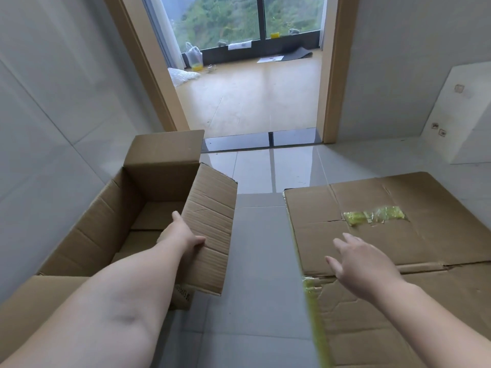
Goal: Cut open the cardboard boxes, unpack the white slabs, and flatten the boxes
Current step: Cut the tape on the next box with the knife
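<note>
Floor: grey glossy tiles (260, 261) are laid throughout, with a wood-framed doorway (249, 102) beyond the open box leading to a room with a wooden floor and a window.
Open box: the open box (148, 208) is stood upright on the floor against the tiled wall, its flaps raised; no white slab can be seen inside it, so it is judged to be unpacked already.
Left hand: the left hand (183, 235) is set on the box's near side flap, the thumb hooked over the flap edge and the fingers curled behind it; the flap is probably held so that the box can be steadied or folded down.
Right hand: the right hand (364, 264) is held with fingers spread wide and grasping nothing.
Flattened box: the flattened box (393, 248) is laid on the floor beside the open box, under the right hand, yellow tape (374, 215) left on it.
White slab: a white slab (467, 112) is leaned upright against the wall, well beyond the flattened box, likely kept clear of the work.
Stage: flattening of the open box is judged to remain.
</note>
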